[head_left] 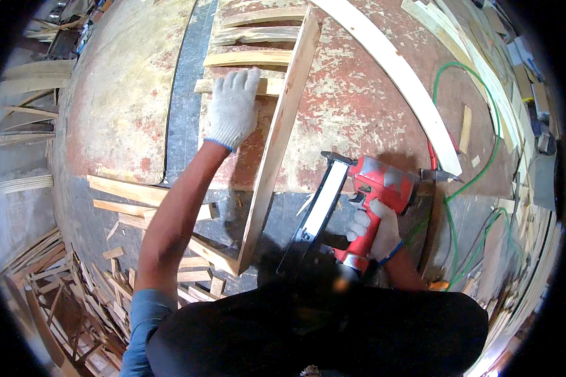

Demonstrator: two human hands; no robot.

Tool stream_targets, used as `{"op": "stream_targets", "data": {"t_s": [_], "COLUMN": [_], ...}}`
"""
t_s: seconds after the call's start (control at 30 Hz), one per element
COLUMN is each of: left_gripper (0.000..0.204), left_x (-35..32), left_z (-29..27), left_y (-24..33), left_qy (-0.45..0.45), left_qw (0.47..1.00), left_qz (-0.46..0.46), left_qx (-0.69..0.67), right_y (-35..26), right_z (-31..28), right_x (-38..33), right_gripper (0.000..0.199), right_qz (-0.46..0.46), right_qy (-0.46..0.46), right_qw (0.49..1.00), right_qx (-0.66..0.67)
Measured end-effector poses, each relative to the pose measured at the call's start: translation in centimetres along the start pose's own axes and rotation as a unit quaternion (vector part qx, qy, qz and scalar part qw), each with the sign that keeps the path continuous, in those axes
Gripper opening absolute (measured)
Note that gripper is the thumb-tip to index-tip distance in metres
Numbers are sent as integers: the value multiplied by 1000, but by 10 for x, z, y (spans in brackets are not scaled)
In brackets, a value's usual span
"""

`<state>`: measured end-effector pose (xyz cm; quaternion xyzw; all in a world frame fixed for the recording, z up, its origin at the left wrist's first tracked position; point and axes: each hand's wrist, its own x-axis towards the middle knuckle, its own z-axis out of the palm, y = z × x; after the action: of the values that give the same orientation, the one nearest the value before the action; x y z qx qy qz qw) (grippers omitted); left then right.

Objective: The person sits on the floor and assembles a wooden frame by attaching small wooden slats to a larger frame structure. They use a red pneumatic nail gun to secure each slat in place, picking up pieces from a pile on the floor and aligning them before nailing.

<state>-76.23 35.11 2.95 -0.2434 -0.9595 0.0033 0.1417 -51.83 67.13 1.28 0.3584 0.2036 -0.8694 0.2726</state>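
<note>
My left hand, in a white knit glove with a blue cuff, is closed over a short wooden slat. That slat's right end meets a long upright wooden board. Above it, several similar slats run crosswise to the same board. My right hand, gloved too, grips the handle of a red pneumatic nail gun. The gun's long magazine slants down to the left, and its nose lies to the right of the board, apart from it. A finger is near the trigger.
A long pale plank curves across the right of the worktable. A green hose loops there, near a metal hammer head. Loose wood strips lie at lower left, with heaped offcuts beyond the table edge.
</note>
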Motion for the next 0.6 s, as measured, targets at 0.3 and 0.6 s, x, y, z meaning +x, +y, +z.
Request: {"op": "stream_targets", "data": {"t_s": [0.3, 0.6], "left_gripper": [25, 34], "left_x": [33, 38], "left_z": [65, 76], "left_y": [-24, -39], "left_qy": [-52, -89], "left_qw": [995, 986], "left_qz": [26, 68], "left_qx": [-77, -123], "right_y": [-1, -4], "right_z": [-6, -2], "right_x": [3, 2], "right_gripper": [45, 55], "right_qz": [10, 39], "right_qy": [35, -9], "right_qw": [999, 999], "right_qx": [-36, 10]}}
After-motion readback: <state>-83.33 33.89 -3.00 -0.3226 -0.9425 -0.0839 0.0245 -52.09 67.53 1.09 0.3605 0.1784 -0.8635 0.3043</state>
